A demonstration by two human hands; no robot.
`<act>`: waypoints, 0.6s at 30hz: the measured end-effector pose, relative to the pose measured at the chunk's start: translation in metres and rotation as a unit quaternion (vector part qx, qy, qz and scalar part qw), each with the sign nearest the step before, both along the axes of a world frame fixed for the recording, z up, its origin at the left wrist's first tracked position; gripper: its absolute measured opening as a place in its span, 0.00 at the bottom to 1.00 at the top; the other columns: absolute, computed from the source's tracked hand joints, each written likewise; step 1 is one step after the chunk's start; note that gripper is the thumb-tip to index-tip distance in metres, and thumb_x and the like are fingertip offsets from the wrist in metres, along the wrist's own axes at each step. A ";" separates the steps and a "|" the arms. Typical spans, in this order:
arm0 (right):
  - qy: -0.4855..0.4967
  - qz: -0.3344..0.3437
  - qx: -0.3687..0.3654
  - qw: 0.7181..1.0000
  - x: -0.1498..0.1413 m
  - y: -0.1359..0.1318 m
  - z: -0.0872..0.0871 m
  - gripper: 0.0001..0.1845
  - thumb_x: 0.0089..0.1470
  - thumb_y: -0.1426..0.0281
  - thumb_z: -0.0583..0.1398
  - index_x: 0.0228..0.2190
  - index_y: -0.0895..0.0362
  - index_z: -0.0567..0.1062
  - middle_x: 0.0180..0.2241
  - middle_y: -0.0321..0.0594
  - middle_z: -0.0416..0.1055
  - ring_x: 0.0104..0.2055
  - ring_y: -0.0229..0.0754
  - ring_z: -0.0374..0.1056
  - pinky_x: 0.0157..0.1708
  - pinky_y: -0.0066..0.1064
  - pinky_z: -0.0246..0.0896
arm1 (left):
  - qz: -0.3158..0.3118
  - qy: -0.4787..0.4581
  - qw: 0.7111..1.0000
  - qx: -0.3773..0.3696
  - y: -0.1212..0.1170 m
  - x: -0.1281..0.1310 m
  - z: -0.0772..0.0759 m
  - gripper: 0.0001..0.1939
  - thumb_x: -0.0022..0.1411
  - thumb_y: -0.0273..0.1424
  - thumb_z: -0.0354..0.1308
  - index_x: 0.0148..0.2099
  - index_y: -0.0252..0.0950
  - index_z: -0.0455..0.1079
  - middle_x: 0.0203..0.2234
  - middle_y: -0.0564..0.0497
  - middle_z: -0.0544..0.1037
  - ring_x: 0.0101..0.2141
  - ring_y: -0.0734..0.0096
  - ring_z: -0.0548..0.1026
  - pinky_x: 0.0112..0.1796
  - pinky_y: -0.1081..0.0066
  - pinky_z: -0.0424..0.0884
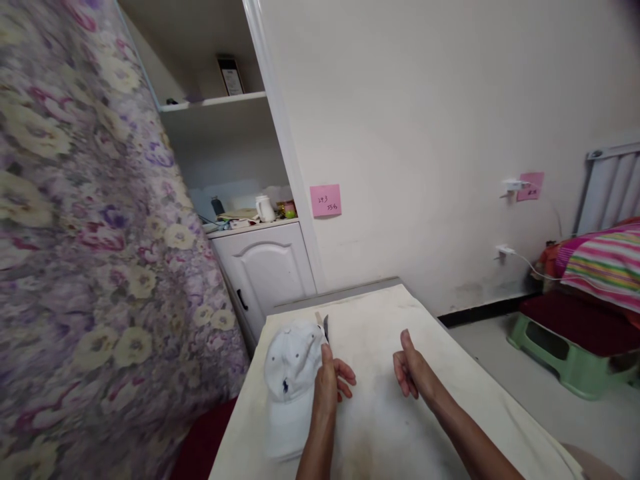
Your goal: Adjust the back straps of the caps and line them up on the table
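A white baseball cap [294, 363] with a small dark logo lies on the left part of the cloth-covered table [370, 433], its brim towards me. My left hand [331, 385] is over the cap's right edge, thumb up and fingers loosely bent and apart, with nothing in it. Whether it touches the cap I cannot tell. Across a gap to the right, my right hand [414, 370] hovers above the table, thumb raised and fingers loosely curled, also holding nothing. Behind the cap a thin dark pointed thing [326, 325] shows, partly hidden; its kind is unclear.
A floral curtain [100, 233] hangs at left, beside a white cabinet [273, 263] with a white jug [265, 209] on its counter. Pink notes, one of them a sticky note [325, 201], are on the wall. A green stool [555, 353] stands at right, near a bed [607, 260].
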State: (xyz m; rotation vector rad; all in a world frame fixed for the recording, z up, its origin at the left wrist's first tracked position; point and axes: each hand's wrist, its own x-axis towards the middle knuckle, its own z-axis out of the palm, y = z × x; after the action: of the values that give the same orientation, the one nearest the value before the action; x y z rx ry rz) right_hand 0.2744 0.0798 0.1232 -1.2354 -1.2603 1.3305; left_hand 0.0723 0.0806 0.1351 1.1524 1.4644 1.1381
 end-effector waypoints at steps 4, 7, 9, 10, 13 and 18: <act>-0.005 0.005 -0.004 1.000 0.001 0.000 -0.001 0.46 0.56 0.34 0.33 0.09 0.52 0.62 0.06 0.34 0.58 0.09 0.33 0.47 0.14 0.28 0.38 | -0.007 0.002 1.000 -0.008 0.002 0.000 -0.003 0.49 0.48 0.73 0.28 0.19 0.35 0.70 0.18 0.46 0.77 0.13 0.74 0.66 0.21 0.70 0.48; -0.006 0.005 -0.005 1.000 0.000 0.000 -0.001 0.46 0.56 0.34 0.33 0.09 0.52 0.62 0.06 0.35 0.59 0.09 0.33 0.47 0.14 0.28 0.39 | -0.010 0.000 1.000 -0.007 0.001 0.000 -0.005 0.49 0.49 0.73 0.28 0.20 0.36 0.69 0.17 0.47 0.77 0.13 0.74 0.65 0.21 0.70 0.48; -0.005 0.005 -0.005 1.000 -0.001 -0.001 -0.001 0.46 0.56 0.34 0.33 0.10 0.53 0.62 0.06 0.35 0.59 0.09 0.32 0.47 0.14 0.28 0.39 | -0.012 0.000 1.000 -0.011 0.001 0.000 -0.005 0.49 0.49 0.73 0.28 0.20 0.36 0.69 0.18 0.47 0.77 0.13 0.74 0.65 0.21 0.70 0.48; -0.005 0.006 -0.004 1.000 -0.001 -0.001 -0.002 0.46 0.56 0.34 0.33 0.10 0.53 0.62 0.06 0.35 0.59 0.09 0.32 0.47 0.14 0.28 0.38 | -0.012 0.000 1.000 -0.013 0.001 -0.001 -0.005 0.49 0.49 0.73 0.28 0.20 0.36 0.69 0.18 0.47 0.77 0.13 0.74 0.65 0.21 0.70 0.48; -0.005 0.010 -0.002 1.000 -0.002 -0.003 -0.003 0.45 0.56 0.34 0.33 0.10 0.53 0.63 0.06 0.35 0.59 0.09 0.32 0.46 0.15 0.28 0.38 | -0.013 -0.001 1.000 -0.008 -0.001 0.000 -0.004 0.48 0.51 0.72 0.27 0.20 0.36 0.69 0.18 0.47 0.77 0.13 0.74 0.65 0.21 0.71 0.48; 0.002 0.026 0.001 1.000 -0.006 -0.002 -0.015 0.42 0.58 0.37 0.40 0.11 0.53 0.64 0.06 0.34 0.60 0.09 0.32 0.48 0.15 0.28 0.39 | -0.033 0.015 0.999 0.025 -0.015 0.004 -0.009 0.41 0.56 0.67 0.36 0.23 0.36 0.70 0.20 0.49 0.77 0.15 0.74 0.67 0.22 0.71 0.54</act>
State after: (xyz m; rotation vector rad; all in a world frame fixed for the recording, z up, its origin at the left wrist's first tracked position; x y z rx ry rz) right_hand 0.2687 0.0776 0.1085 -1.2050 -1.2985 1.3694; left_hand 0.0760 0.0653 0.1263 1.2492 1.4160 1.1222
